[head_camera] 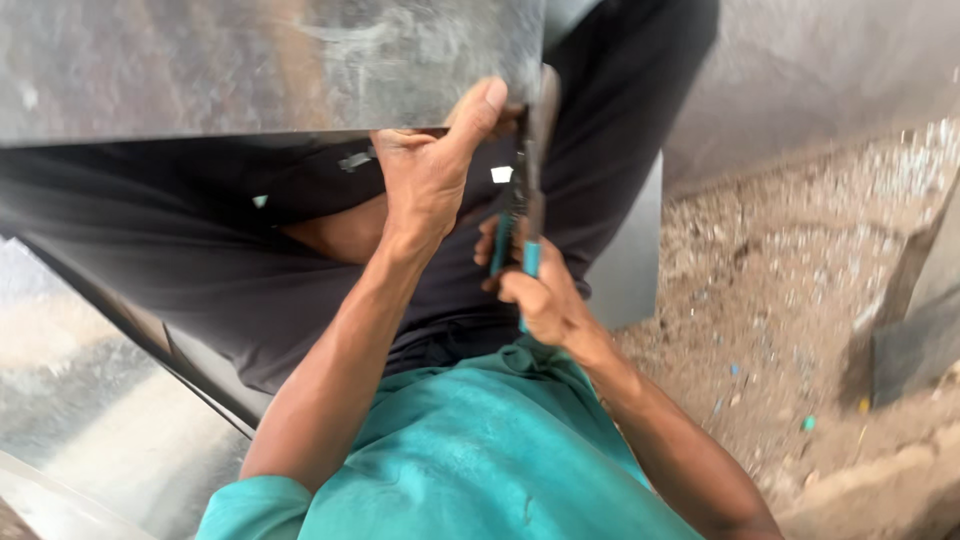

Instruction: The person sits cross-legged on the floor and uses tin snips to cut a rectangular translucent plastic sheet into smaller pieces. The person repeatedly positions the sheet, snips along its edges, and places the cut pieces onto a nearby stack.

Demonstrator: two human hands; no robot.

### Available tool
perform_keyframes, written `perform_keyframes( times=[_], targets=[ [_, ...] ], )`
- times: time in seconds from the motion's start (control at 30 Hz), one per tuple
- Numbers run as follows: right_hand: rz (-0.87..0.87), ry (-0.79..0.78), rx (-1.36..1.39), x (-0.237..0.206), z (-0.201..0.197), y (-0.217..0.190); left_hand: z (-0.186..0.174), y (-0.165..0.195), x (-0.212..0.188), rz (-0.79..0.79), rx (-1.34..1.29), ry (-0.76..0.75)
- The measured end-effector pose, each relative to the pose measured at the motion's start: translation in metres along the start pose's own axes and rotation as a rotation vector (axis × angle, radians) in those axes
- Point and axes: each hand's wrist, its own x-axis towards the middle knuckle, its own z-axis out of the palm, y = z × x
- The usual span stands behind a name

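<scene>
My left hand [432,165] grips the lower edge of a shiny sheet of metal [250,60] that spans the top of the view, thumb pressed up against its face. My right hand [535,295] is closed around the teal handles of a pair of snips [515,235], whose dark jaws reach up to the sheet's right edge, just beside my left thumb. My teal shirt and dark trousers fill the space below the sheet.
Another metal sheet [90,400] lies at the lower left, and a further panel [630,260] stands behind my legs. Sandy ground with small debris [790,300] spreads to the right, with a dark slab [915,345] at the right edge.
</scene>
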Motion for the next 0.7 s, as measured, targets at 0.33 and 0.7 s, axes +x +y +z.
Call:
perform_keyframes(
  times=[0.33, 0.7],
  targets=[
    [-0.066, 0.112, -0.129, 0.003, -0.001, 0.007, 0.011, -0.010, -0.006, -0.078, 0.058, 0.016],
    [-0.379, 0.268, -1.061, 0.002, -0.047, -0.013, -0.011, 0.041, -0.015, 0.168, -0.142, 0.359]
  ],
)
